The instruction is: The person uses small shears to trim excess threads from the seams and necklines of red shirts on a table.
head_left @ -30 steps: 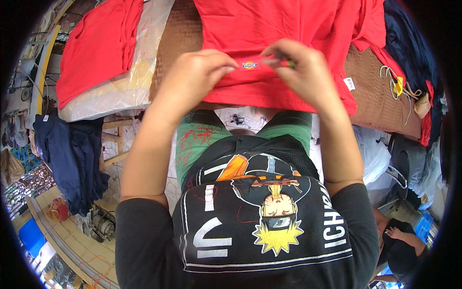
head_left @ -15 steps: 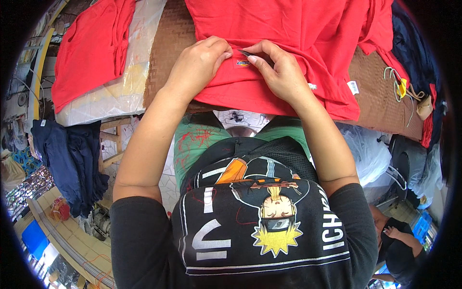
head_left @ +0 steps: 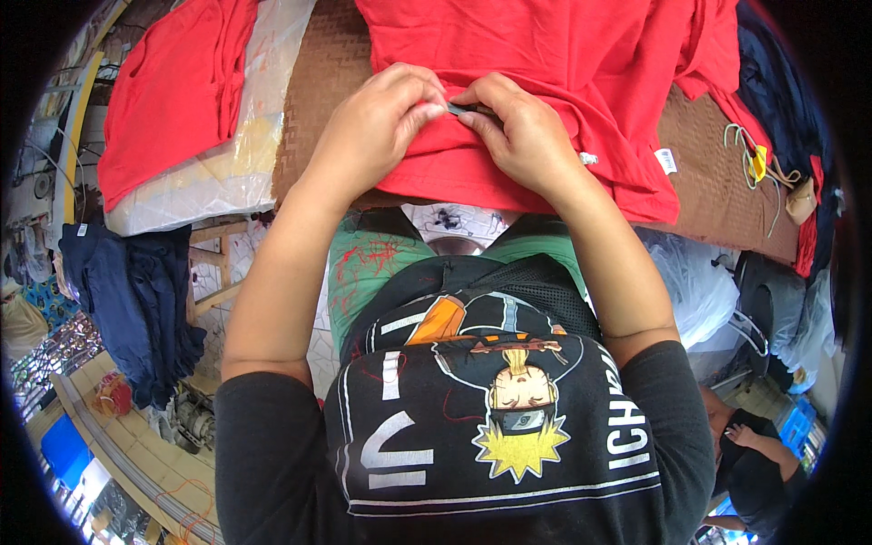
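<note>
A red garment (head_left: 536,186) lies spread over the brown-covered work surface before me. My left hand (head_left: 386,113) is closed in a pinch on its cloth. Close beside it, the fingers of my right hand (head_left: 513,123) grip a small, dark, pointed metal tool (head_left: 461,110), which looks like thread snips. The tool's tip meets the left fingertips. What exactly lies between those fingertips is hidden, and the small woven label on the garment does not show now. A white tag (head_left: 666,161) sticks out at the garment's right edge.
Another red garment (head_left: 173,100) lies on plastic-wrapped material at the left. Dark blue clothing (head_left: 127,300) hangs below it. Strings with a yellow piece (head_left: 758,165) lie on the brown cover (head_left: 718,182) at the right. Another person (head_left: 754,463) is at the lower right.
My hands have come closer together, and the left has turned inward over the cloth. The tool has shifted slightly down to the left fingertips. The woven label has gone out of sight.
</note>
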`<state>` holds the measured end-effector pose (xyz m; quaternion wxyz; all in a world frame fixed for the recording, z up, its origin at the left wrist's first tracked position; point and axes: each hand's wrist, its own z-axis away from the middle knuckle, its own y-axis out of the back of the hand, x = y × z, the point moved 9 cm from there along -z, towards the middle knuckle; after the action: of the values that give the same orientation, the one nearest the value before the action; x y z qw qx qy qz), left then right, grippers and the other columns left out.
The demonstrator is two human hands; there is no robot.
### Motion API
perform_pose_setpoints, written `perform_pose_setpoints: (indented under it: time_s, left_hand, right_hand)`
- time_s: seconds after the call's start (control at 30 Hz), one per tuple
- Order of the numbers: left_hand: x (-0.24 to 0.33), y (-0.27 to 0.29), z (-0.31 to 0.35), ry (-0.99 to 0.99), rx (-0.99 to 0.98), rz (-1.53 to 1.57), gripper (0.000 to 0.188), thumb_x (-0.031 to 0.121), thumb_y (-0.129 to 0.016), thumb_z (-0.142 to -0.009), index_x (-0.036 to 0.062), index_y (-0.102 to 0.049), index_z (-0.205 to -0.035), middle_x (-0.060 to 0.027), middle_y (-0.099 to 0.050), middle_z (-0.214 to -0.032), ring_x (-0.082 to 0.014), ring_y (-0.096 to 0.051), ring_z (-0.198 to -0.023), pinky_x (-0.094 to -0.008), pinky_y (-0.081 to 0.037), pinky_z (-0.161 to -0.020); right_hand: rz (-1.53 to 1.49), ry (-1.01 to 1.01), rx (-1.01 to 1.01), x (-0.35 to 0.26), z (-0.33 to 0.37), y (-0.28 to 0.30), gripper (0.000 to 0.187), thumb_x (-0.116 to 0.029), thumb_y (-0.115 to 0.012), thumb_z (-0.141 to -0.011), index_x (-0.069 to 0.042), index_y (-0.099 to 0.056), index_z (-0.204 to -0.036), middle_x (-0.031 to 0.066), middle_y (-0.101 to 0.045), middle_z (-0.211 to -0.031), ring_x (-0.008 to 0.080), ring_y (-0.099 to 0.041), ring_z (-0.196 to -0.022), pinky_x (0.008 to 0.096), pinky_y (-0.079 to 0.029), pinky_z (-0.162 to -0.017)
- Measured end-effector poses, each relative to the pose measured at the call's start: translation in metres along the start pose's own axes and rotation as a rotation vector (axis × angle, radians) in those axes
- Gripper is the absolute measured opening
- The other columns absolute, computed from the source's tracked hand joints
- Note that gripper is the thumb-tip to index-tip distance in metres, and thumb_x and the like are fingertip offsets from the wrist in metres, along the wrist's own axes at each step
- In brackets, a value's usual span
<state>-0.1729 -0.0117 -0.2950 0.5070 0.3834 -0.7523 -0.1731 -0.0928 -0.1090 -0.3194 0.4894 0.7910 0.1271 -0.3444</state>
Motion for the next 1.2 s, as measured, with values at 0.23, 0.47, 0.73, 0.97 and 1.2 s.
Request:
perform_pose_setpoints:
  time_s: [0.23,0.47,0.73,0.97,1.2]
  left_hand:
    - [-0.001,-0.007,0.031,0.316,-0.025,0.090,0.027,0.015,-0.075,-0.079,0.0025,-0.068,-0.102,-0.0094,-0.067,-0.107,-0.0197,-0.065,-0.094,-0.0318,-0.051,-0.083]
    - [0.003,-0.015,0.042,0.208,0.122,-0.292,0.025,0.019,-0.076,-0.076,0.0033,-0.071,-0.095,-0.0097,-0.068,-0.102,-0.0260,-0.066,-0.092,-0.0356,-0.053,-0.081]
    - [-0.022,-0.013,0.047,0.554,0.078,0.106,0.017,0.015,-0.068,-0.087,0.0016,-0.072,-0.097,-0.0089,-0.071,-0.102,-0.0149,-0.066,-0.094,-0.0282,-0.051,-0.085]
    - [-0.043,-0.013,0.048,0.640,0.115,0.405,0.022,0.017,-0.063,-0.093,-0.0020,-0.070,-0.102,-0.0067,-0.071,-0.100,-0.0100,-0.063,-0.092,-0.0245,-0.048,-0.088]
    - [-0.032,-0.008,0.043,0.549,0.112,0.364,0.018,0.015,-0.064,-0.091,-0.0001,-0.071,-0.099,-0.0082,-0.070,-0.099,-0.0127,-0.062,-0.098,-0.0265,-0.047,-0.090]
  right_hand:
    - [-0.162,-0.041,0.060,0.001,0.003,0.015,0.015,-0.011,-0.062,-0.087,-0.002,-0.062,-0.099,0.0154,-0.066,-0.095,0.0322,-0.064,-0.088,0.0397,-0.050,-0.075]
    - [-0.159,-0.093,0.014,0.011,0.010,0.004,0.018,-0.012,-0.061,-0.088,-0.002,-0.061,-0.103,0.0150,-0.066,-0.098,0.0318,-0.065,-0.091,0.0391,-0.050,-0.078]
    - [-0.148,-0.062,0.007,0.010,0.012,0.005,0.018,-0.013,-0.062,-0.088,-0.003,-0.060,-0.103,0.0148,-0.066,-0.097,0.0314,-0.064,-0.092,0.0389,-0.050,-0.078]
    - [-0.219,-0.018,-0.039,0.005,0.012,0.003,0.016,-0.011,-0.063,-0.087,-0.004,-0.061,-0.100,0.0131,-0.064,-0.096,0.0308,-0.064,-0.090,0.0376,-0.050,-0.077]
    - [-0.096,0.019,-0.079,-0.005,0.010,-0.002,0.016,-0.007,-0.062,-0.088,-0.003,-0.062,-0.103,0.0112,-0.061,-0.095,0.0264,-0.063,-0.089,0.0351,-0.050,-0.078]
